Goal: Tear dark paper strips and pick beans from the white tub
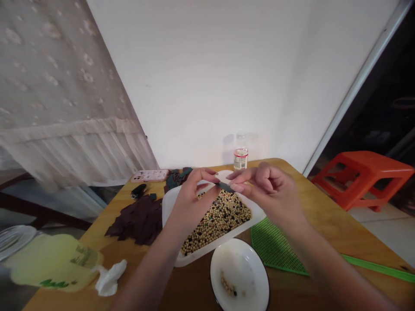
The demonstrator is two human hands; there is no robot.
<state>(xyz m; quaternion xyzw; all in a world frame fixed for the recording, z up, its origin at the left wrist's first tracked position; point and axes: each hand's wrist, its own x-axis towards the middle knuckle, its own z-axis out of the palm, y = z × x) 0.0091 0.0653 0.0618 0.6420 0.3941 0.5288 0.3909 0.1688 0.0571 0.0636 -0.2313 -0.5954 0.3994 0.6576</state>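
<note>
My left hand (194,196) and my right hand (275,188) meet above a white plastic tray (167,205). Between them they pinch a small dark green strip (225,187), thumb and forefinger of each hand at opposite ends. What the strip is made of I cannot tell. Below it, the tray holds many small beige and black beads (223,218). In front of the tray stands a white bowl (251,259) with a dark rim and a few beads (228,287) inside.
Dark maroon pieces (139,220) and dark green pieces (175,178) lie left of the tray, near a phone (151,175) and black keys (138,191). A jar (55,261), tissue (112,278), glass bottle (241,159), green fly swatter (279,248) and orange stool (372,172) surround the workspace.
</note>
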